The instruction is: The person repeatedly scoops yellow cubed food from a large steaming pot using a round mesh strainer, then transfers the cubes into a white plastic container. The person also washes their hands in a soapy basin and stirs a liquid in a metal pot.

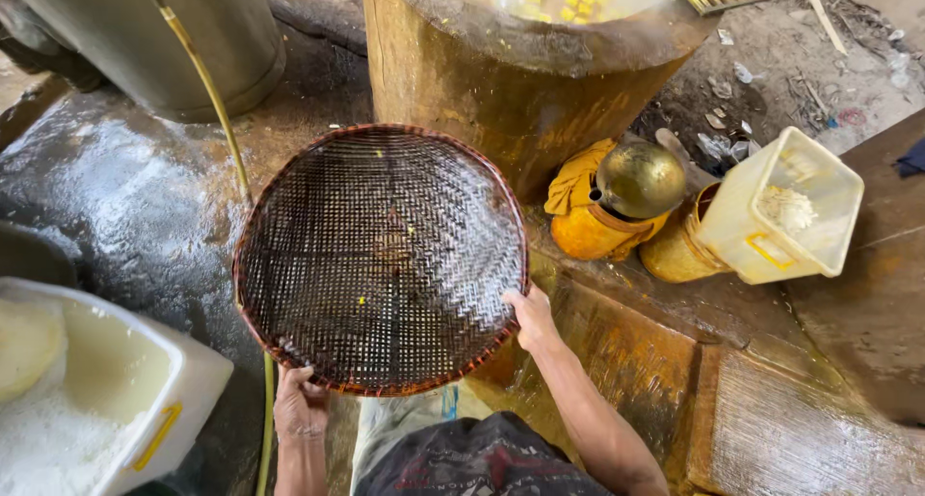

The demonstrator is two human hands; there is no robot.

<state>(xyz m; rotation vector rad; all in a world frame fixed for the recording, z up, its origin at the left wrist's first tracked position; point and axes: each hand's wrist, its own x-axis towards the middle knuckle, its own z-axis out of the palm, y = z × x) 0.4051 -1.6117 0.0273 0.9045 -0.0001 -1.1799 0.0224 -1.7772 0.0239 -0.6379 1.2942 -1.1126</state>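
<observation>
Round woven sieve tray (381, 257) held roughly level over wet floor (145, 207), in front of the big pot (520, 72). Left hand (300, 406) clamps near rim, right hand (531, 318) clamps right rim; tray extends forward from both, no long axis, hands equally close

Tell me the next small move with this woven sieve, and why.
Probably tip the woven sieve and shake it gently. Both hands grip its near rim, left hand underneath, right hand at the side, and only a few yellow bits cling to the wet mesh, so a light shake would likely clear them.
</observation>
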